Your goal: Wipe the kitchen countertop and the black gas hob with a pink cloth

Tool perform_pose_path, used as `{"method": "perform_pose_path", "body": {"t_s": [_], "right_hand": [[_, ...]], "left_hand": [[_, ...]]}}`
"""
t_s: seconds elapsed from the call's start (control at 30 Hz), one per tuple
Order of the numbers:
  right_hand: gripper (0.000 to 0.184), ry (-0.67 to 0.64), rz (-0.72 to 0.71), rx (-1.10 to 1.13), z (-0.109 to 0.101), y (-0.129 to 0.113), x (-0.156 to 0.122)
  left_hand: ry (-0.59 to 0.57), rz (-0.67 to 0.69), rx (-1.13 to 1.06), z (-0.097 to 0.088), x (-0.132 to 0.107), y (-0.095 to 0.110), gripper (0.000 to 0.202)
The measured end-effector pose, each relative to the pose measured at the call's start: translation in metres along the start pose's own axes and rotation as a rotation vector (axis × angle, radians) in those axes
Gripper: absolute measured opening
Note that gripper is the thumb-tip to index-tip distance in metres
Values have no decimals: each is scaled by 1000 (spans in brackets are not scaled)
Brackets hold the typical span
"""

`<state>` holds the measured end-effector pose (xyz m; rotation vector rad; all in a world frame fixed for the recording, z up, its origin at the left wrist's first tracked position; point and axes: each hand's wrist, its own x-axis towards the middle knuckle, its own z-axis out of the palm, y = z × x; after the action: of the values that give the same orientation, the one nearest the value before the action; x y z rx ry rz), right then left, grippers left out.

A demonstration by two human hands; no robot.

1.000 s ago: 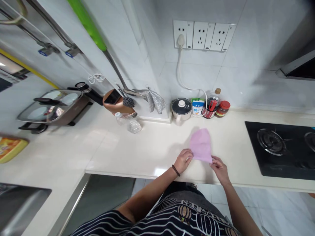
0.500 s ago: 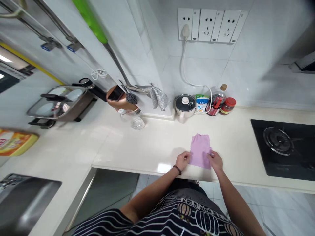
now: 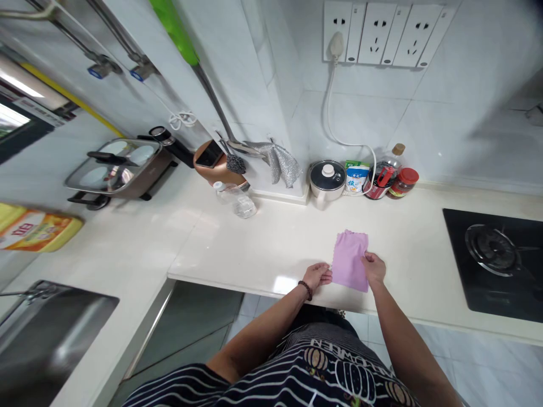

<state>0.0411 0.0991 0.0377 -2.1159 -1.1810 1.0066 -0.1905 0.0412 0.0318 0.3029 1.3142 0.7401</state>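
Head: right hand (image 3: 375, 268) on cloth (image 3: 350, 261); pan (image 3: 146, 177) holds dishes (image 3: 141, 154)

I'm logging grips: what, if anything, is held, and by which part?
The cloth, by its right edge, in the right hand; the left hand is at its left edge, grip unclear.

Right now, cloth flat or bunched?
Flat: the cloth lies smooth and roughly rectangular on the counter, left hand and right hand at its side edges. Layers: cannot tell.
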Motion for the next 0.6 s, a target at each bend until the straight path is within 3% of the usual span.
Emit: {"method": "perform_pose_path", "body": {"t_s": [0.1, 0.17, 0.23, 0.3, 0.37, 0.53, 0.6], "right_hand": [[15, -136, -172, 82, 4, -9, -19], [11, -341, -344, 118, 5, -6, -42], [14, -538, -505, 107, 5, 8, -66], [19, -620, -562, 73, 1, 29, -86], [22, -575, -488, 52, -5, 51, -98], [34, -225, -125, -80, -31, 86, -96], [49, -238, 74, -136, -35, 88, -92]], "left_hand": [[-59, -75, -61, -3, -2, 6, 47], [-120, -156, -125, -6, -4, 10, 61], [-145, -203, -152, -10, -7, 13, 71], [-133, -206, -126, -15, -10, 13, 71], [-106, -177, -85, -21, -12, 10, 65], [-34, 55, 288, -37, -15, 2, 47], [-71, 94, 373, -41, -15, 2, 38]]}}
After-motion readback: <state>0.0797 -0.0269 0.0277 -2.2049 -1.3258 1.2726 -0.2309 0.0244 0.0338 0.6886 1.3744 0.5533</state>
